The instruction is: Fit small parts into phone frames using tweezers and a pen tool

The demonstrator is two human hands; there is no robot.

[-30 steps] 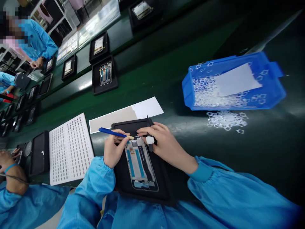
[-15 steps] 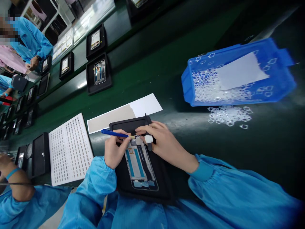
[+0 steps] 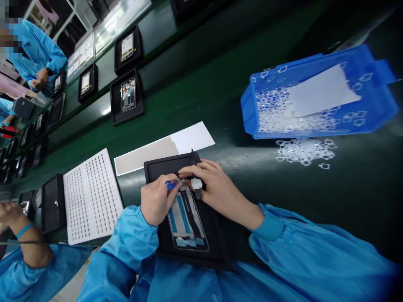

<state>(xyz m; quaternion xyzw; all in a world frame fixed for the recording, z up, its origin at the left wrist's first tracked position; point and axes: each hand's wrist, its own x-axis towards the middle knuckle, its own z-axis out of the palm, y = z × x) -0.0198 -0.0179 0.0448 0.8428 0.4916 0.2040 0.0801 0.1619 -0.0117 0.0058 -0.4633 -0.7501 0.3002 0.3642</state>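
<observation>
A phone frame (image 3: 185,218) with blue strips lies in a black tray (image 3: 163,165) in front of me. My left hand (image 3: 157,199) is closed on a blue pen-like tool (image 3: 171,184), its tip end near the top of the frame. My right hand (image 3: 217,188) rests over the upper right of the frame. It grips a dark, thin tool (image 3: 197,193), whose pointed end shows above the fingers. A white wrap (image 3: 196,183) covers one of its fingertips. Whatever small part lies between the two hands is too small to make out.
A blue bin (image 3: 283,136) of small white outline pieces stands at the right, with a loose pile (image 3: 304,151) before it. A long card (image 3: 147,156) lies behind the tray, a dotted white sheet (image 3: 92,199) left. Trays with phones line the upper left; other people sit there.
My left hand has turned and shifted slightly right, so the blue tool now points more toward the camera. My right hand has hardly moved.
</observation>
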